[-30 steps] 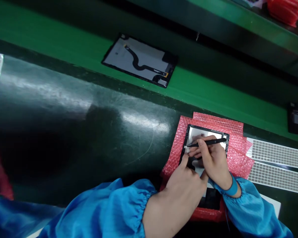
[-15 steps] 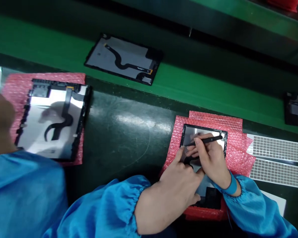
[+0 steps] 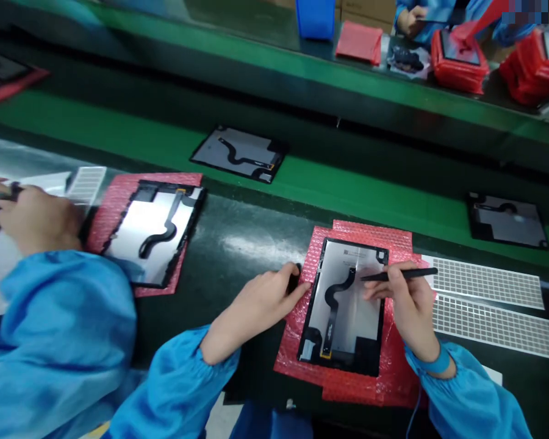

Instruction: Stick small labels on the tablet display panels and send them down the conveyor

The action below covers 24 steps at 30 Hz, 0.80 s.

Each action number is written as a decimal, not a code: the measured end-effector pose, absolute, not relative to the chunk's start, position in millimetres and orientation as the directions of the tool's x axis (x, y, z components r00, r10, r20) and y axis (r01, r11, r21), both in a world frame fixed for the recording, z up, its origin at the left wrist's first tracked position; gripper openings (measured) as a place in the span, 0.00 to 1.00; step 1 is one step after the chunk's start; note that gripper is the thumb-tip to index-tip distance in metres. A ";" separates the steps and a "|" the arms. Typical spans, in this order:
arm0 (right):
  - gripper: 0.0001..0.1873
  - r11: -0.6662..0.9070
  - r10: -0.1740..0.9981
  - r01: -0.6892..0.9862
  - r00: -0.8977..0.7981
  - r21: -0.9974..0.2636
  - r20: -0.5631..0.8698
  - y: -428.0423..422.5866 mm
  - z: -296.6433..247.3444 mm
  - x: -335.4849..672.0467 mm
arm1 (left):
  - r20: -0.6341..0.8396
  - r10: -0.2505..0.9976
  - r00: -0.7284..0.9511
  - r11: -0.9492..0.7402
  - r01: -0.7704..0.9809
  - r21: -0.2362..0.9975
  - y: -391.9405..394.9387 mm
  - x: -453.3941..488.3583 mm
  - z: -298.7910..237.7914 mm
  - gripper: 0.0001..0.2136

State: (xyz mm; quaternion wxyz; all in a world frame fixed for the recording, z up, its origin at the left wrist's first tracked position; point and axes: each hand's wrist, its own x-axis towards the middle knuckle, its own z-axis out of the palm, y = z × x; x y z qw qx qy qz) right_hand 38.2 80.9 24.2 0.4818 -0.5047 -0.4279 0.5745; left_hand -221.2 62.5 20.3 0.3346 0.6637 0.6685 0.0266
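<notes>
A display panel [image 3: 350, 329] with a black curved flex cable [image 3: 333, 305] lies back side up on red bubble wrap [image 3: 297, 356]. Over its upper right part, my right hand [image 3: 409, 299] grips black tweezers [image 3: 400, 275], their tips pointing left near the cable's upper end. To the panel's left, my left hand [image 3: 265, 299] has its fingers bent around a small dark item at the wrap's edge, too hidden to name. One fingertip rests on the wrap.
Two sheets of small grid stickers [image 3: 485, 280] lie at right. Another panel [image 3: 155, 238] sits on wrap at left, beside a co-worker's hand [image 3: 46, 219]. Panels [image 3: 240, 155] lie on the green strip [image 3: 348, 195]. Red stacks [image 3: 460, 70] stand on the far bench.
My left hand has moved off the panel to its left edge, uncovering the flex cable. My right hand with the tweezers has shifted slightly right. The camera view has tilted up.
</notes>
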 end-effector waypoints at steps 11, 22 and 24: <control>0.18 -0.132 0.976 -0.128 0.156 -0.983 -0.151 49.8 -29.2 81.1 | -0.183 0.979 0.090 0.174 0.103 0.979 48.7 -185.5 3.3 0.12; 0.22 0.010 0.911 -0.253 0.401 -0.967 -0.096 48.8 -70.6 97.7 | -0.089 0.994 -0.063 0.094 0.093 0.991 292.1 -153.0 -15.6 0.19; 0.22 0.028 0.900 -0.273 0.425 -0.962 -0.094 50.0 -75.5 95.5 | -0.070 0.995 -0.072 0.083 0.188 0.979 334.5 -147.6 -16.8 0.17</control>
